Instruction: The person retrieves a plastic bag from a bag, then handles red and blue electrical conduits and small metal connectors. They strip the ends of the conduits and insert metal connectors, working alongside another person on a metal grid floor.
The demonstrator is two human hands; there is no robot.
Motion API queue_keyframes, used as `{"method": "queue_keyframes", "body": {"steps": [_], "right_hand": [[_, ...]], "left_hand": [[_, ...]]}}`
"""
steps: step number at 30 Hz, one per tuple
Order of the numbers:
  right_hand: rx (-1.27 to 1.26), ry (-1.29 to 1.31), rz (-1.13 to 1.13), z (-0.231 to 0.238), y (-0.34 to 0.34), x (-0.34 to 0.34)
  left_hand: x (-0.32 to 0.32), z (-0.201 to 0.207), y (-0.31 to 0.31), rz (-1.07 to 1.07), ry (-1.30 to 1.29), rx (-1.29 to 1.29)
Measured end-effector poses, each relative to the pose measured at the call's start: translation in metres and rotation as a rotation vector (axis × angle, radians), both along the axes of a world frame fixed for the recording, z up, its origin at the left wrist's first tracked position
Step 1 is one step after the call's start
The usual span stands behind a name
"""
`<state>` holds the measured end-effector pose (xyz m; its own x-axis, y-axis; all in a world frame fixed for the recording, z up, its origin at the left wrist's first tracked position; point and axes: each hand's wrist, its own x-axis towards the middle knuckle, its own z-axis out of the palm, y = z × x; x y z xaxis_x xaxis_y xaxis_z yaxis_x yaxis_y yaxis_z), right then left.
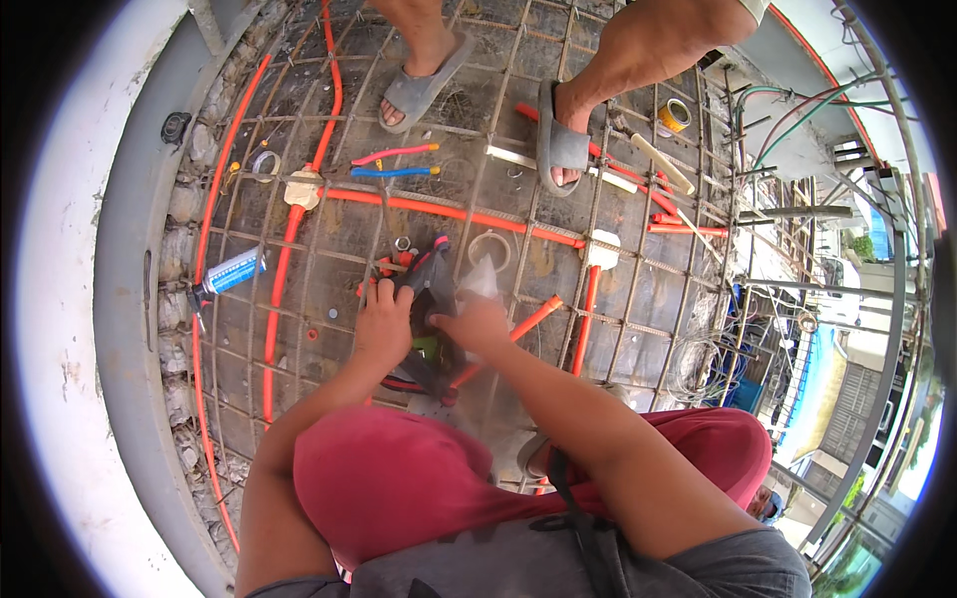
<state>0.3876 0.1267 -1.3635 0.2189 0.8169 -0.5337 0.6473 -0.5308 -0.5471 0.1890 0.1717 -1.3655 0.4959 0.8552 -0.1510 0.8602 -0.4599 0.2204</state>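
Note:
A dark tool bag [431, 289] with red trim lies on the rebar grid in front of my knees, its mouth spread. My left hand [386, 321] has its fingers curled over the bag's left edge, close to small orange pieces [399, 261]. My right hand [473, 321] is at the bag's right side, closed around a crumpled clear plastic bag [482, 277], with the thumb against the tool bag. What lies deeper inside is mostly hidden; something green [427, 347] shows there. Beyond the plastic bag is a pale tape ring [489, 251].
Orange conduit [439, 207] runs through the rebar between taped boxes [302, 187]. A blue-and-white spray can [234, 271] lies left. Another person's sandalled feet [564, 149] stand ahead, near a yellow-labelled tin [675, 116] and loose conduit pieces. Coiled wire [703, 361] sits right.

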Motion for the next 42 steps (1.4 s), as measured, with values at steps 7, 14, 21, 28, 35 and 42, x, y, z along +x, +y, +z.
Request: {"method": "queue_keyframes", "body": {"steps": [7, 14, 21, 28, 35, 42], "right_hand": [[-0.084, -0.03, 0.161, -0.039, 0.027, 0.004], [-0.031, -0.037, 0.212, -0.062, 0.023, 0.004], [-0.114, -0.049, 0.153, -0.044, 0.02, 0.001], [-0.133, -0.056, 0.206, -0.029, 0.025, -0.008], [0.257, -0.023, 0.4, -0.025, 0.019, -0.032], [0.056, -0.21, 0.914, -0.022, 0.052, -0.059]], "left_hand": [[-0.005, -0.041, 0.043, 0.339, -0.021, -0.4], [-0.025, -0.062, 0.046, 0.401, -0.132, -0.416], [-0.036, -0.079, 0.04, 0.471, -0.174, -0.625], [-0.049, -0.09, 0.039, 0.52, -0.277, -0.691], [-0.054, -0.083, 0.042, 0.556, -0.464, -0.837], [-0.073, -0.087, 0.054, 0.621, -0.611, -0.984]]}}
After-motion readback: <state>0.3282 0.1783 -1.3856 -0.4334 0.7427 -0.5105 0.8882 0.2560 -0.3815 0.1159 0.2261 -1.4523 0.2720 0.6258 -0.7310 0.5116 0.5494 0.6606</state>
